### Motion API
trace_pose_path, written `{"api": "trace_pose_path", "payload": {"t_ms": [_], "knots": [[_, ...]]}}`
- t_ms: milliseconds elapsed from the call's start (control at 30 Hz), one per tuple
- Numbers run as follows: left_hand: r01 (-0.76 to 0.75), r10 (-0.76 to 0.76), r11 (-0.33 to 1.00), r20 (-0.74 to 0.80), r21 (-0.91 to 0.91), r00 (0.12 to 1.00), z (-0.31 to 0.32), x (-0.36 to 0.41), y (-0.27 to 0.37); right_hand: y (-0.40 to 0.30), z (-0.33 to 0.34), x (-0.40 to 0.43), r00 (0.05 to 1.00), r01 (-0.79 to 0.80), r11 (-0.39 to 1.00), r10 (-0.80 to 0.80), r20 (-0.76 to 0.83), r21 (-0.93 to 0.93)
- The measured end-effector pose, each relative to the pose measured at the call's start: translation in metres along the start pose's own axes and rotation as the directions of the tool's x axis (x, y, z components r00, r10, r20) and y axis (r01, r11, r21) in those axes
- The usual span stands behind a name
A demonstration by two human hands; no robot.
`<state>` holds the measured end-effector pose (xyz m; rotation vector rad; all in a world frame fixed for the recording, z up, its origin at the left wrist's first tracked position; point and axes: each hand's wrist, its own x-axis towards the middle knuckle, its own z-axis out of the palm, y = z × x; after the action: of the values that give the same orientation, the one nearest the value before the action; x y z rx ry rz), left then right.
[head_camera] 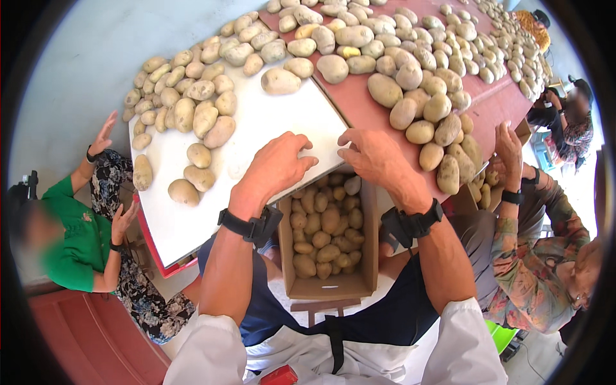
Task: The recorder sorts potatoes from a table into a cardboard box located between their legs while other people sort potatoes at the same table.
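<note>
My left hand (281, 161) hovers over the near edge of the white tabletop (250, 127), palm down, fingers slightly curled and apart, holding nothing. Facing it, my right hand (368, 154) is bent at the wrist near the seam with the red tabletop (344, 94), also without anything in its grasp. Below and between my wrists, a cardboard box (329, 289) holds many potatoes (321, 239). Loose potatoes (195, 113) are spread over the white top's left side, and a large one (280, 81) lies beyond my hands.
More potatoes (435, 108) crowd the red tabletop to the right. A person in green (79, 231) sits at left with both hands raised. At right a person in a patterned shirt (524, 274) works beside another cardboard box (469, 195). A wooden stool (326, 306) is under my box.
</note>
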<state>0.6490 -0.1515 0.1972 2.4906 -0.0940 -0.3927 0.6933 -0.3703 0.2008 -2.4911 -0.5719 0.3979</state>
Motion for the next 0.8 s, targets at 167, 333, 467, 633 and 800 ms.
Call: {"api": "trace_pose_path", "payload": {"t_ms": [167, 333, 467, 633, 800], "knots": [[0.037, -0.036, 0.999, -0.073, 0.018, 0.997, 0.0, -0.003, 0.0, 0.003, 0.0, 0.013, 0.991, -0.031, 0.993, 0.046, -0.127, 0.118], [0.069, -0.064, 0.991, -0.047, 0.114, 0.997, -0.004, -0.004, 0.004, 0.002, -0.008, 0.038, 0.969, -0.002, 0.999, 0.013, -0.247, 0.043], [0.059, -0.059, 0.989, -0.004, 0.138, 0.998, -0.005, -0.005, 0.002, 0.009, -0.011, 0.07, 0.891, 0.099, 0.994, -0.11, -0.44, -0.046], [0.072, -0.077, 0.987, 0.029, 0.142, 0.997, -0.013, -0.009, 0.002, -0.023, -0.017, 0.107, 0.911, 0.151, 0.987, -0.158, -0.382, -0.047], [0.073, -0.077, 0.99, 0.034, 0.12, 0.996, -0.013, -0.01, 0.0, -0.032, 0.015, 0.155, 0.928, 0.234, 0.95, -0.282, -0.245, -0.207]]}}
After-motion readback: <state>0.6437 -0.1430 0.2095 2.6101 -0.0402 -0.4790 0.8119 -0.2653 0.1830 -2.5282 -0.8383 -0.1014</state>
